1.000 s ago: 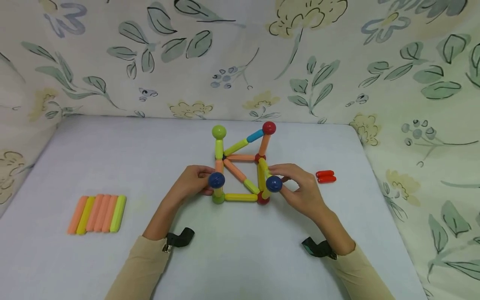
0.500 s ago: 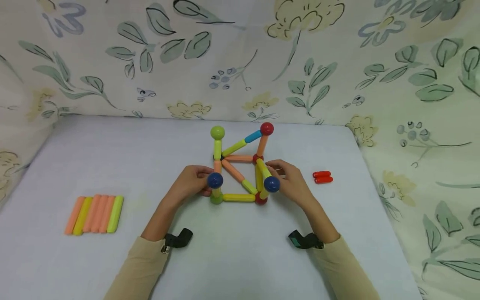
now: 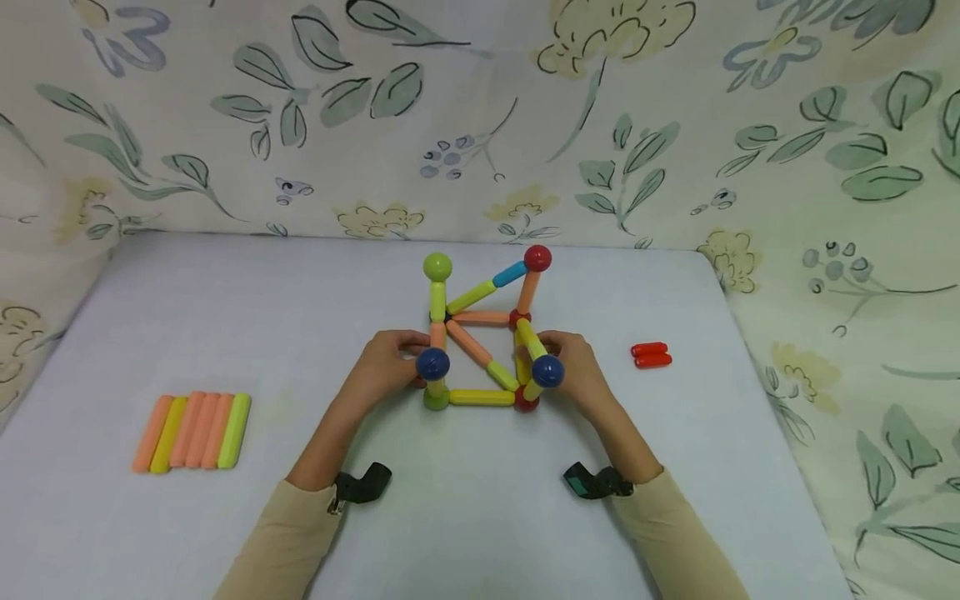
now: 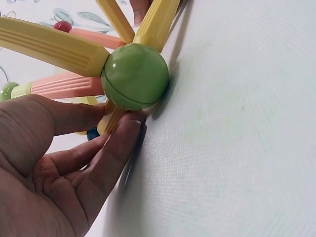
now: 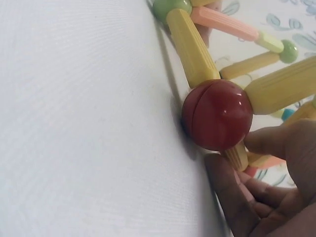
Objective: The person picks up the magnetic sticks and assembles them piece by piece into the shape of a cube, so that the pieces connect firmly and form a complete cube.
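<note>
A frame of magnetic sticks and balls stands on the white table, its base square crossed by a diagonal stick (image 3: 468,342). My left hand (image 3: 382,371) is at the frame's left side. In the left wrist view, its thumb and fingers pinch a yellow stick (image 4: 111,121) beside the green ball (image 4: 136,76). On the right side, my right hand (image 3: 581,371) pinches another low yellow stick (image 5: 237,157) beside the red ball (image 5: 217,114). Two dark blue balls (image 3: 432,364) top the near uprights. At the back rise a light green ball (image 3: 437,267) and a red ball (image 3: 537,258).
A row of several orange, yellow and green sticks (image 3: 192,431) lies on the table at left. Two short red sticks (image 3: 651,355) lie to the right of the frame. A floral cloth (image 3: 480,125) hangs behind the table (image 3: 465,517).
My right hand has gone from the upper right stick, near the blue ball, down to the low yellow stick and now pinches it. The left hand keeps its place.
</note>
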Motion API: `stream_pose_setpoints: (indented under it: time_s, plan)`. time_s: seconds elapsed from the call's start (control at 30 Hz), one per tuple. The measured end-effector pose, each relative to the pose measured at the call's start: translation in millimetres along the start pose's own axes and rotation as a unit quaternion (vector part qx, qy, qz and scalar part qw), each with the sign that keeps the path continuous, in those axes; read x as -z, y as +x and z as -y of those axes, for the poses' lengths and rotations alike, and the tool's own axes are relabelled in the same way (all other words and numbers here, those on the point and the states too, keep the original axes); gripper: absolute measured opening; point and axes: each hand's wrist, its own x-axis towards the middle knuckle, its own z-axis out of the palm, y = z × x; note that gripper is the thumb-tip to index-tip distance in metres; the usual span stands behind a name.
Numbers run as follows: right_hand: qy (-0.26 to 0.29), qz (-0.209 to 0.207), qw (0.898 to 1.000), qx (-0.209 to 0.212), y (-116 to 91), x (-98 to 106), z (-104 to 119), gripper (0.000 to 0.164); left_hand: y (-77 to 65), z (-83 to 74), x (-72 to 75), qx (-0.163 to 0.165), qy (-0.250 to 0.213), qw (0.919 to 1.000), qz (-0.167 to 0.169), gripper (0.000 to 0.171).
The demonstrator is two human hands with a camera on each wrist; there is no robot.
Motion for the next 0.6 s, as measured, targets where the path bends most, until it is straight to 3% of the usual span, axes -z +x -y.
stream_pose_setpoints:
  time_s: [0.3, 0.6]
  plan:
    - [0.034, 0.006, 0.999, -0.022, -2.5, 6.1, -4.2, 0.046, 0.4, -1.7, -1.8, -0.018, 0.019, 0.9996, -0.005, 0.045]
    - [0.062, 0.004, 0.998, -0.011, -3.0, 2.5, -3.8, 0.045, 0.2, -0.6, -0.2, -0.018, 0.021, 0.9996, -0.011, 0.050]
